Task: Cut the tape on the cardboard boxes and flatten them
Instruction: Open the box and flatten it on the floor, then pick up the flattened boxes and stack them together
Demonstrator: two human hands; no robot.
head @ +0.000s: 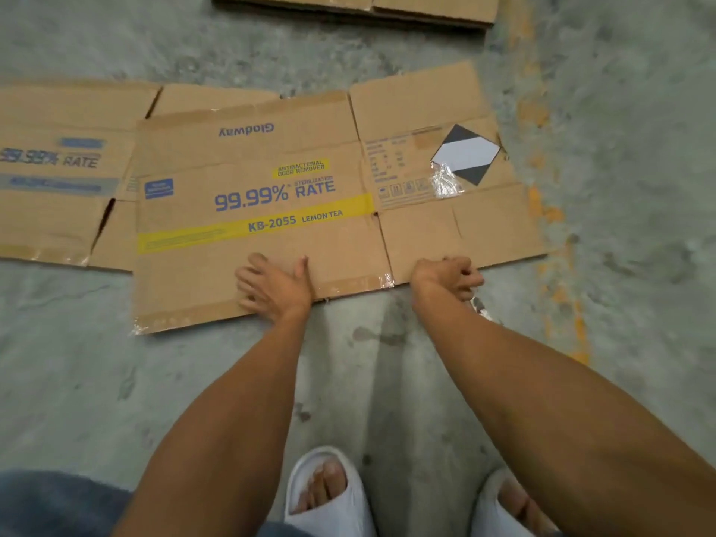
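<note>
Left hand (273,284): fingers spread, pressing near edge of flattened box (310,195).
Right hand (449,277): curled, gripping same edge; contents unclear.
Handling: light, stiff sheet; likely grip edges.

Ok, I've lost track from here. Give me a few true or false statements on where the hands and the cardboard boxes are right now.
1. The Glodway box lies flattened on the concrete floor. True.
2. The left hand is lifted clear of the cardboard. False: it presses down on the near flap, fingers spread.
3. The right hand has its fingers curled at the box's near edge. True; what it grips is unclear.
4. The Glodway box is the only one flattened. False: another flattened box lies partly under its left side, and more cardboard lies at the top.
5. All tape is gone. False: clear tape scraps still cling beside the diamond label.
</note>
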